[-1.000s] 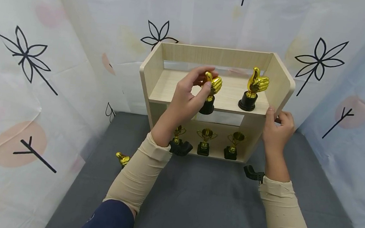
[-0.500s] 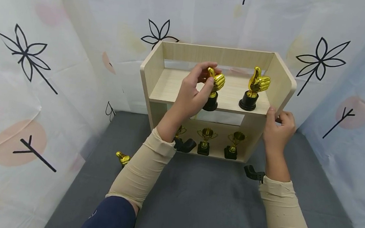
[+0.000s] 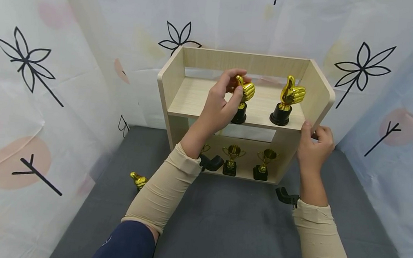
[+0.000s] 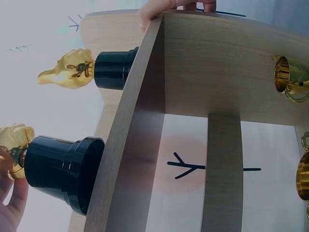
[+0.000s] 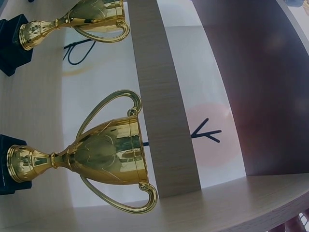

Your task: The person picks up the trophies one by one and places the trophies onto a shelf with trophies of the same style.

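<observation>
My left hand [image 3: 219, 101] pinches the gold top of a thumbs-up trophy [image 3: 248, 92] between thumb and fingers, at the front middle of the upper shelf. Its black base [image 4: 60, 169] is right at the shelf board's edge in the left wrist view. A second thumbs-up trophy [image 3: 281, 116] stands upright at the right end of that shelf. My right hand [image 3: 314, 148] grips the right side panel of the wooden shelf unit [image 3: 247, 62], thumb on its front edge.
On the lower shelf stand gold cup trophies [image 3: 230, 168], one partly hidden by my left wrist; the right wrist view shows a two-handled cup [image 5: 106, 152] close up. Another thumbs-up trophy [image 3: 138, 180] is on the grey table [image 3: 220, 228], left of my forearm. Patterned cloth [image 3: 100, 33] surrounds it.
My left hand has moved slightly right and farther back with the thumbs-up trophy, bringing it closer to the upper shelf board. The right hand has stayed on the side panel.
</observation>
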Tool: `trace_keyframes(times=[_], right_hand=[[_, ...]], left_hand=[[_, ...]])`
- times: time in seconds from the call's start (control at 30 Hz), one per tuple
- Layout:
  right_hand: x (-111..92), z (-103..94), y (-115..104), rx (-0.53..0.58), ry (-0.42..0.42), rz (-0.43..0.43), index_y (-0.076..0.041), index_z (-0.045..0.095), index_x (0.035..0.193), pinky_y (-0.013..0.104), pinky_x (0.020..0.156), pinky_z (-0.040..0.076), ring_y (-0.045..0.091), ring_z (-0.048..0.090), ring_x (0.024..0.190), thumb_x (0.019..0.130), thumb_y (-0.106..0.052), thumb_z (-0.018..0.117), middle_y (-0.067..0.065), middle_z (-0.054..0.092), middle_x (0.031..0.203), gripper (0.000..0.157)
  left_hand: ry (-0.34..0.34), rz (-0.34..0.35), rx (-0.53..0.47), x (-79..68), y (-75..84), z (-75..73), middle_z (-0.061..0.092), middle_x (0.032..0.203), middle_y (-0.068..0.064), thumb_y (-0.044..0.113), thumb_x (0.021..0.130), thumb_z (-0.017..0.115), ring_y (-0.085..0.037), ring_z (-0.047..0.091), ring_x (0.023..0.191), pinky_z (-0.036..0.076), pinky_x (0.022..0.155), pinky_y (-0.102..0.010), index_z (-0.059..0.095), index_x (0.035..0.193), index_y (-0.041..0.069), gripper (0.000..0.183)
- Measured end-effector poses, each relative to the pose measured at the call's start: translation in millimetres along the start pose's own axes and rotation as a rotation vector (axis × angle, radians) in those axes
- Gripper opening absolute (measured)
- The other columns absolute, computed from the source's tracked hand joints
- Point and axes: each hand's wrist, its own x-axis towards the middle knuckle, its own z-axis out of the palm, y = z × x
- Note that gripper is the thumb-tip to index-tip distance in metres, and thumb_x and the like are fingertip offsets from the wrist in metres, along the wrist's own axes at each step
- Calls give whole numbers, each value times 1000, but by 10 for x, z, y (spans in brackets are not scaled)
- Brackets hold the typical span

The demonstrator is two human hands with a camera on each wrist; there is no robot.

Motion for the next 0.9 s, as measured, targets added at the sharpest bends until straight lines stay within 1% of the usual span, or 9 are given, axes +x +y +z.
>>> trace_keyframes(times=[0.27,0.4,0.5,0.7,0.9], right_hand=[[-5,2,-9,-6,-9,7,10,77,94,14,80,42,-11,49,84,99,-32,66,-33,50,85,44],[-4,4,-7,-3,-11,9,9,78,96,14,81,42,-11,49,84,100,-32,66,-33,50,85,43],[-4,4,-5,2,-11,8,9,78,97,14,80,42,-10,49,84,100,-31,66,-32,50,85,43],[-1,2,-2,11,-7,11,10,78,96,14,80,42,-10,50,84,99,-30,66,-32,50,84,42],[-5,-1,4,1,1,9,10,77,93,14,80,42,-10,50,84,99,-30,67,-33,50,84,42]], left_hand=[[-16,-52,-20,10,-17,20,67,132,-20,-1,107,47,-29,66,113,51,94,-29,52,143,-4,36],[-8,-51,-21,22,-35,34,67,131,-20,-1,107,48,-28,67,111,52,92,-29,52,142,-4,35],[-4,-43,-3,28,-55,39,66,130,-20,0,107,47,-27,67,110,52,91,-29,52,142,-4,35],[4,-52,44,23,-78,42,65,134,-22,5,107,47,-30,67,115,52,94,-26,49,147,-4,41],[14,-72,39,-3,-93,33,65,136,-20,7,107,52,-30,66,122,50,98,-28,45,153,-1,48]])
